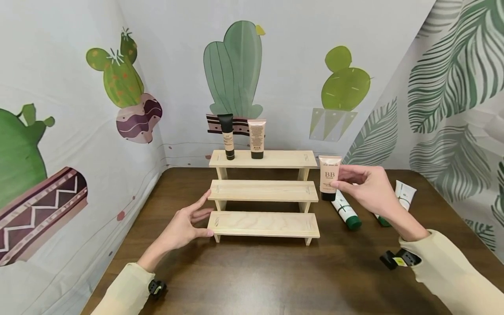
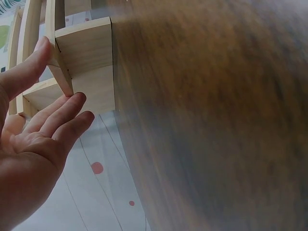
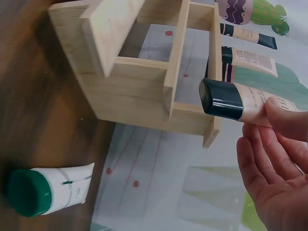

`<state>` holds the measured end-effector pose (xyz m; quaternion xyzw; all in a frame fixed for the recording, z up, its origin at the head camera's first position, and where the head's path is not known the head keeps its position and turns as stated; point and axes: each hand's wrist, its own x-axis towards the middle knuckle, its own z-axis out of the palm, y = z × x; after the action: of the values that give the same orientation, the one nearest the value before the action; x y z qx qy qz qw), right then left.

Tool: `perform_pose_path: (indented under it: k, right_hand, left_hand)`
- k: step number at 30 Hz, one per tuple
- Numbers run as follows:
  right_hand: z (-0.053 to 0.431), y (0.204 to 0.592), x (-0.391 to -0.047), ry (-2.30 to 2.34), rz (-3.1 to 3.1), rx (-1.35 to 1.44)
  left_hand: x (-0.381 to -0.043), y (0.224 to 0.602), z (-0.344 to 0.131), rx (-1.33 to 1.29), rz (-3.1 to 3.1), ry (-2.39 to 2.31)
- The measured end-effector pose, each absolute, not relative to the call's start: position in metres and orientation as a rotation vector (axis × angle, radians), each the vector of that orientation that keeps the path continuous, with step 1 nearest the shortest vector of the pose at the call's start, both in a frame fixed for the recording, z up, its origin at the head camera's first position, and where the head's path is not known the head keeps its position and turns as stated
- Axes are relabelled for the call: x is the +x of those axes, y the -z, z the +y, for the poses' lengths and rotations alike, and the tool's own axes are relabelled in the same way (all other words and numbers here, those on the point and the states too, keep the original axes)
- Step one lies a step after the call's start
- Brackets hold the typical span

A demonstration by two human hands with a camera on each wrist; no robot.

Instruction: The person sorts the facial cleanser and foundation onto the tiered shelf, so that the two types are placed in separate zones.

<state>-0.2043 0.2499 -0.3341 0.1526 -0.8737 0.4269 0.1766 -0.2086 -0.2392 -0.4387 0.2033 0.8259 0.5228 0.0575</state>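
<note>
My right hand [image 1: 368, 186] pinches a beige BB cream tube [image 1: 329, 175] with a black cap, cap down, off the right end of the three-step wooden display rack [image 1: 261, 190]. In the right wrist view, the BB cream tube [image 3: 248, 102] is gripped between thumb and fingers, beside the top step. My left hand [image 1: 183, 225] touches the rack's left side with fairly straight, spread fingers. Its thumb is at the lowest step's front corner. A slim black-topped tube [image 1: 227, 138] and a second beige tube [image 1: 257, 139] stand on the top step, caps down.
White tubes with green caps lie on the brown table [image 1: 252, 275] to the right: one tube [image 1: 345, 211] beside the rack and another tube [image 1: 404, 194] partly behind my right hand. A cloth backdrop [image 1: 291, 65] with printed cacti and leaves hangs behind the table.
</note>
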Motion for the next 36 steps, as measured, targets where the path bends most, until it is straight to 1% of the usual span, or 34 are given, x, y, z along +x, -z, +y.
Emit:
perform_pose_path:
  k: [9, 14, 23, 36]
  right_hand:
    - [0.226, 0.310, -0.225, -1.291, -2.384, 0.489]
    - [0.215, 0.303, -0.241, -1.327, -2.353, 0.478]
    - [0.195, 0.298, -0.263, -1.410, -2.312, 0.497]
    - [0.177, 0.306, -0.296, -1.506, -2.284, 0.481]
  left_hand:
    - [-0.209, 0.438, -0.240, 0.620, 2.509, -1.580]
    - [-0.208, 0.437, -0.240, 0.616, 2.510, -1.580]
    - [-0.209, 0.440, -0.241, 0.619, 2.519, -1.570]
    - [-0.208, 0.438, -0.240, 0.607, 2.532, -1.558]
